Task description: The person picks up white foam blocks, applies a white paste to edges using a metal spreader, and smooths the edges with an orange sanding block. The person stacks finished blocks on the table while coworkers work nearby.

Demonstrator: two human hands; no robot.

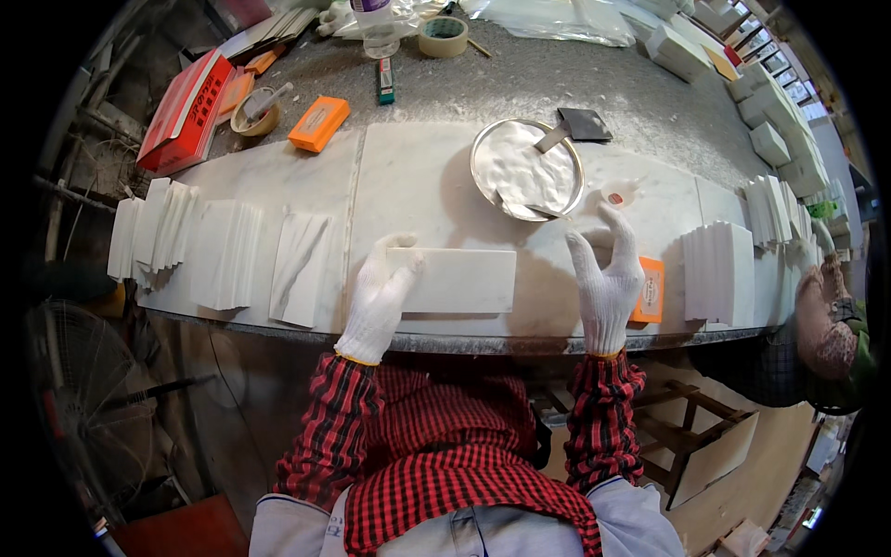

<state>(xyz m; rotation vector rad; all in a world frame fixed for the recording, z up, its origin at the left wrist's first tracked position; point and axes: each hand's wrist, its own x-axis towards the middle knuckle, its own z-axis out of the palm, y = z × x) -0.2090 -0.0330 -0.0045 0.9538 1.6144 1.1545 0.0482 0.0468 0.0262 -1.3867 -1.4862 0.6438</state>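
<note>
One white rectangular tile (469, 281) lies near the front edge of the worktop (427, 97), its left end pinched in the left hand (379, 292). The right hand (609, 283) hovers beside an orange box (652, 292), thumb and fingers spread, apparently empty. White stacks (223, 255) stand toward both side edges; I'd judge this piece unfinished, but which stacks are done I can't tell.

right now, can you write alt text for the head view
A white-gloved left hand holds the left end of a white rectangular slab; the white-gloved right hand is open beside an orange rectangular box. Beyond, a round metal bowl of white material stands on a pale marbled worktop.
</note>
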